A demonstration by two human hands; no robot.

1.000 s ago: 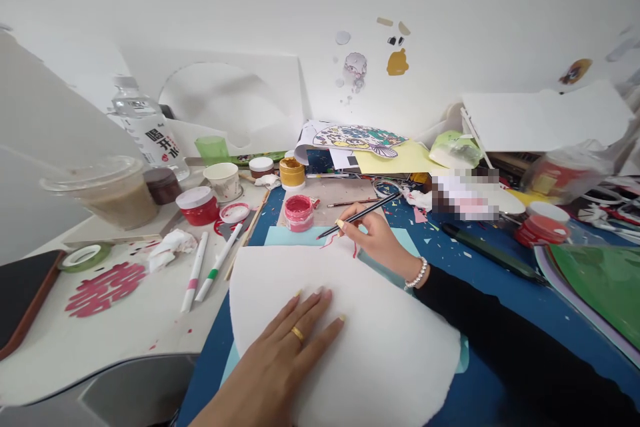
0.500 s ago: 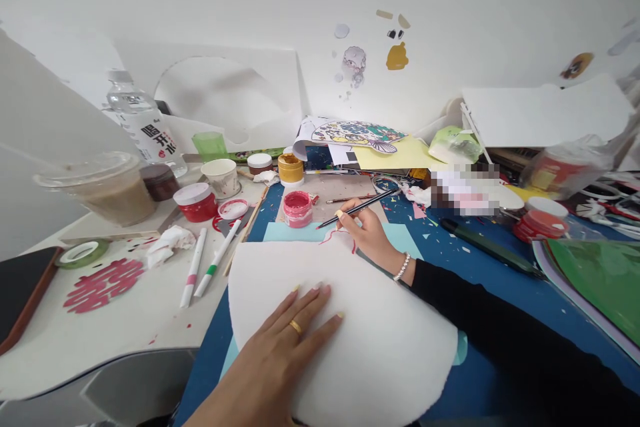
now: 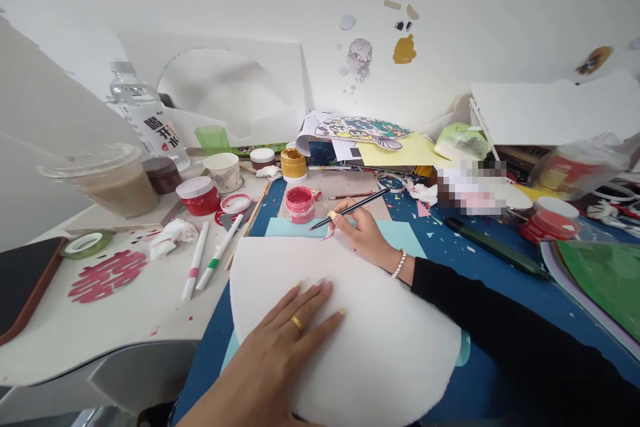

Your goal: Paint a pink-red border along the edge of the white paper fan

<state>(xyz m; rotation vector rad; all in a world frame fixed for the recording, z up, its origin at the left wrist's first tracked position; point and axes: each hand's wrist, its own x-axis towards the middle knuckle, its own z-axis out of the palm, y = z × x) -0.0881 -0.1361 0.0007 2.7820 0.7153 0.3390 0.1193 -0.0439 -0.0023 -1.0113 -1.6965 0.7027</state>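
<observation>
My left hand (image 3: 295, 327), with a gold ring, lies flat with its fingers spread on a large white rounded paper (image 3: 380, 340). A slim black brush (image 3: 369, 199) is pinched in my right hand (image 3: 357, 230), whose wrist wears a beaded bracelet. The brush's reddish tip hangs just past the paper's top edge, near an open jar of red paint (image 3: 300, 205). A short red line shows on the paper by my right fingers, partly hidden by them. Light blue paper (image 3: 407, 238) lies under the white sheet.
Two white markers (image 3: 220, 251), a crumpled tissue (image 3: 173, 238) and a red cut-out (image 3: 107, 275) lie at the left. Behind them stand a drink cup (image 3: 110, 180) and a water bottle (image 3: 150, 113). A dark green cutter (image 3: 497, 249) and a green folder (image 3: 600, 280) are at the right.
My right hand and the brush have shifted slightly left, and the brush tip has moved nearer the paper's left side. The view has shifted a little. My left hand stays on the paper.
</observation>
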